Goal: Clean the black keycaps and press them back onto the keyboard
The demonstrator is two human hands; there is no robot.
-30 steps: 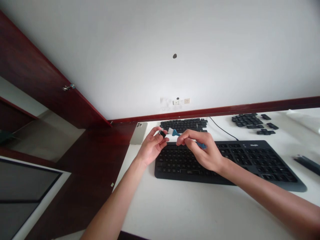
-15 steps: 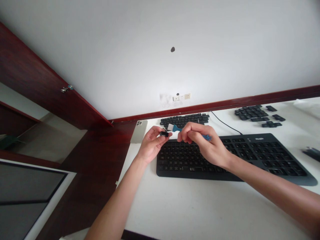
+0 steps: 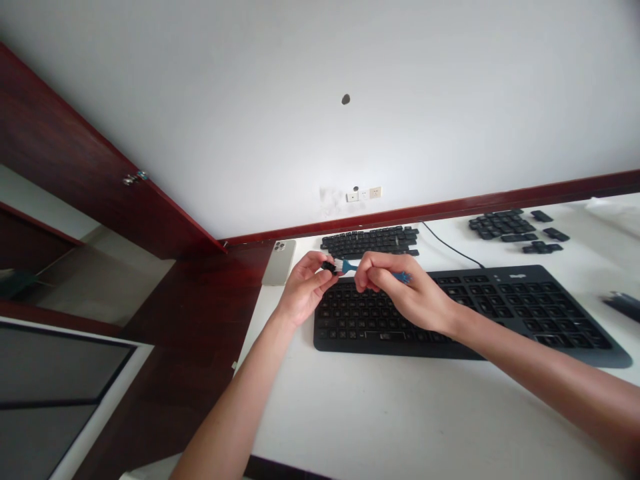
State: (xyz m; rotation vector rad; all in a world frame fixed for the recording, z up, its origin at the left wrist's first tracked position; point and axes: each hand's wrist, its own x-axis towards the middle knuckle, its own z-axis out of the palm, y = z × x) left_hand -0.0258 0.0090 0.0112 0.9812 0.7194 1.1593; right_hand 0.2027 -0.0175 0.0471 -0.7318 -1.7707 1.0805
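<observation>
Between the thumb and fingers of my left hand (image 3: 303,287) is a small black keycap (image 3: 329,266). My right hand (image 3: 397,287) grips a small blue brush (image 3: 350,267), its white bristles pointing left and touching the keycap. Both hands are above the left part of a black keyboard (image 3: 400,343), whose keycaps are off so that its square key sockets show. Behind my hands, rows of loose black keycaps (image 3: 370,241) lie on the white table (image 3: 390,407).
More loose keycaps (image 3: 503,225) lie in a cluster at the back right. A phone (image 3: 278,262) rests at the table's left edge. The keyboard's cable (image 3: 453,247) runs to the back wall. A dark object (image 3: 625,305) lies at the right.
My right hand has shifted slightly left and down, bringing the bristles from just above the keycap onto it. The keycap has turned in my left hand.
</observation>
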